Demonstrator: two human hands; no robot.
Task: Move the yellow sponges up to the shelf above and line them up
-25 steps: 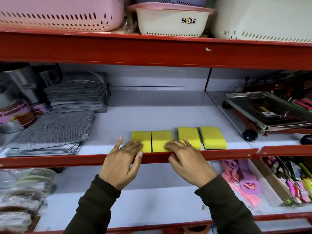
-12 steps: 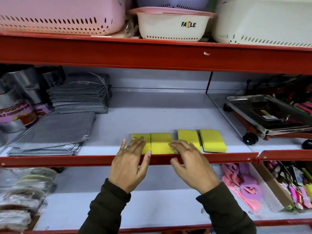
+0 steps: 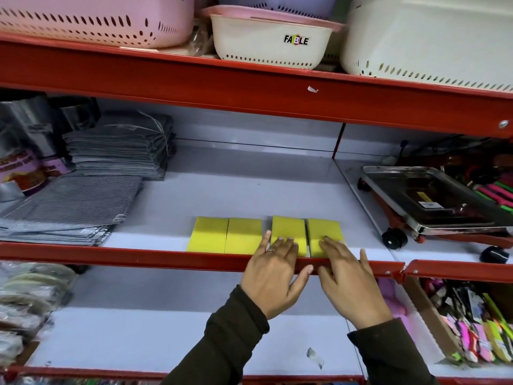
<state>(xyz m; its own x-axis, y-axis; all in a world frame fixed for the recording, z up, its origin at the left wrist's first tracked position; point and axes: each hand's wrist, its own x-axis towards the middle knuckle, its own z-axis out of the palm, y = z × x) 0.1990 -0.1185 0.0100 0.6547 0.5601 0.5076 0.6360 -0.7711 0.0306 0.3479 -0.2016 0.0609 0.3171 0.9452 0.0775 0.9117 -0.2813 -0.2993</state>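
Nearest us, our left hand (image 3: 273, 276) and right hand (image 3: 351, 282) reach over the red front rail (image 3: 138, 255) of the shelf (image 3: 249, 190). Both lie flat with fingers spread, gripping nothing; the left fingertips (image 3: 280, 241) rest on the third sponge (image 3: 288, 232), the right fingertips (image 3: 329, 241) on the fourth sponge (image 3: 323, 232). Left of them the first sponge (image 3: 208, 234) and second sponge (image 3: 243, 236) touch side by side. All four yellow sponges sit in a row at the shelf's front edge. Farther left lie grey cloths (image 3: 72, 209); above, a white basket (image 3: 270, 41).
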